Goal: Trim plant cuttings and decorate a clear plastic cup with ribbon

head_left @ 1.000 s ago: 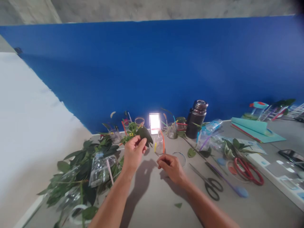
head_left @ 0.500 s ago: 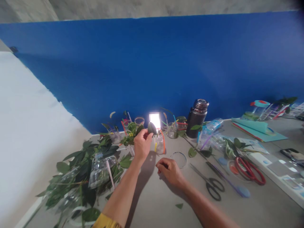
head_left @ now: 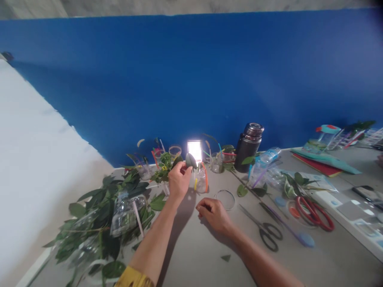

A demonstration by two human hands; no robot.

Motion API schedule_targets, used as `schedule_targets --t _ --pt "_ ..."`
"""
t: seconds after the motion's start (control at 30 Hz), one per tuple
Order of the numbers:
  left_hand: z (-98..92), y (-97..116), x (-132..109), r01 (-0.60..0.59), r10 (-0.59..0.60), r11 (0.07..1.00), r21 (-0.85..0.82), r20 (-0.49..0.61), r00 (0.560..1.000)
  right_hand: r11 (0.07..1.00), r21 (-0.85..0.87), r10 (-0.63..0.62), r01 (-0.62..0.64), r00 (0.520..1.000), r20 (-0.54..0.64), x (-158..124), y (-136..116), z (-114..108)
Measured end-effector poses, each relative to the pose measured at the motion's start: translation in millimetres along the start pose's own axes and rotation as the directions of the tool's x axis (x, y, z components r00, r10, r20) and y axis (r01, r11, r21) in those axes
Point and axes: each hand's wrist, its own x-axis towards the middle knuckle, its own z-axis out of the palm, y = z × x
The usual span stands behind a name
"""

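My left hand (head_left: pixel 178 181) is closed in a pinch on a dark green leaf (head_left: pixel 190 161), held up before a bright pixelated rectangle (head_left: pixel 194 150). Just right of the leaf stands a clear bottle (head_left: pixel 201 181) with an orange strip and a yellow strip on its sides. My right hand (head_left: pixel 214 213) rests on the table, its fingers curled in, with nothing showing in them. Beyond it lies a clear ring (head_left: pixel 225 200). To its right are grey scissors (head_left: pixel 263 229), and a small cut piece of leaf (head_left: pixel 226 258) lies nearer me.
A heap of leafy branches (head_left: pixel 110 199) with clear plastic bottles (head_left: pixel 125 217) covers the left side. A black flask (head_left: pixel 247 149) stands by the blue wall (head_left: pixel 191 75). On the right are red-handled scissors (head_left: pixel 314 213), teal paper (head_left: pixel 332 159) and a phone (head_left: pixel 366 193).
Both hands keep their place and the leaf stays pinched. The view has tilted slightly. At the right, the teal paper has shifted and more of the red sheet beneath shows.
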Motion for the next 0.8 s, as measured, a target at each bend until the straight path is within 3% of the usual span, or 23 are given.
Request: schedule_targets --t 0.8 --pt "6.3 -12 -2 0.011 -0.013 1.0 0.023 0.064 0.998 0.999 -0.048 -0.006 0.007 1.0 0.015 -1 -5 -2"
